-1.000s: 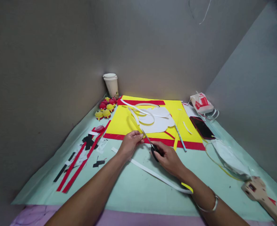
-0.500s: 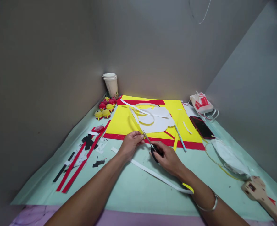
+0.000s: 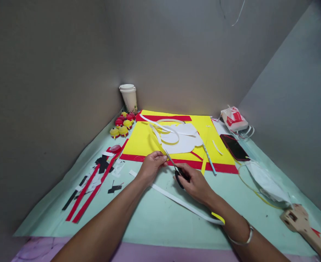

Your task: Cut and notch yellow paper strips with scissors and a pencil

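My left hand (image 3: 152, 165) pinches the near end of a narrow yellow paper strip (image 3: 156, 143), whose pale back curls away over the yellow sheet. In my right hand (image 3: 195, 182) is a pair of black-handled scissors (image 3: 178, 172), fingers wrapped round the handles. The blades point up and left, with their tips by the strip at my left fingertips. Whether the blades are apart is too small to tell. A long white strip (image 3: 176, 201) passes beneath my left wrist and curves to my right forearm, where its yellow side shows. White cut paper (image 3: 180, 145) lies behind my hands.
Large yellow sheets (image 3: 138, 140) with red strips lie across the middle. At left are red strips (image 3: 87, 202), black scraps (image 3: 102, 163) and several red-and-yellow balls (image 3: 119, 130) near a paper cup (image 3: 129, 99). At right are a phone (image 3: 234, 147), a white mask (image 3: 266, 183) and a beige tool (image 3: 295, 218).
The view has shifted very slightly. My hands, the scissors and the strip stay in nearly the same place.
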Demonstrator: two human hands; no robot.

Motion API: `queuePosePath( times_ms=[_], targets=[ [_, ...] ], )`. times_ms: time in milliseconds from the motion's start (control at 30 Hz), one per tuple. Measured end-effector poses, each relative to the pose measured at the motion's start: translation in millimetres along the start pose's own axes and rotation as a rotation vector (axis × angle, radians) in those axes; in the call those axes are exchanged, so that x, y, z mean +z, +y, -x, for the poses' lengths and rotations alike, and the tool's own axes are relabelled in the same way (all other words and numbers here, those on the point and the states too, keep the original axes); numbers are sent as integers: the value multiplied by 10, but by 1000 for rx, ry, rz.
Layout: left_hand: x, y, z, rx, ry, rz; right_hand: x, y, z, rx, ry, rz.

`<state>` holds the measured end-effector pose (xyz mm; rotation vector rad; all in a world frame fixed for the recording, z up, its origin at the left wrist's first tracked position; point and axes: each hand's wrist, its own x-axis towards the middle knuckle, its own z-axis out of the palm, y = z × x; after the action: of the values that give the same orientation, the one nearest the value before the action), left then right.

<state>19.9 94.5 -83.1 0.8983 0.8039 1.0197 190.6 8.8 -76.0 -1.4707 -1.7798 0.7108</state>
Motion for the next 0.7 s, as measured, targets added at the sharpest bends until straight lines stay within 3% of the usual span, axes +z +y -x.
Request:
queuePosePath(
  times_ms=[700],
  targets=[
    [4,32,10,-5,-11,28,5,-4,9,28,-2,-14]
  ],
)
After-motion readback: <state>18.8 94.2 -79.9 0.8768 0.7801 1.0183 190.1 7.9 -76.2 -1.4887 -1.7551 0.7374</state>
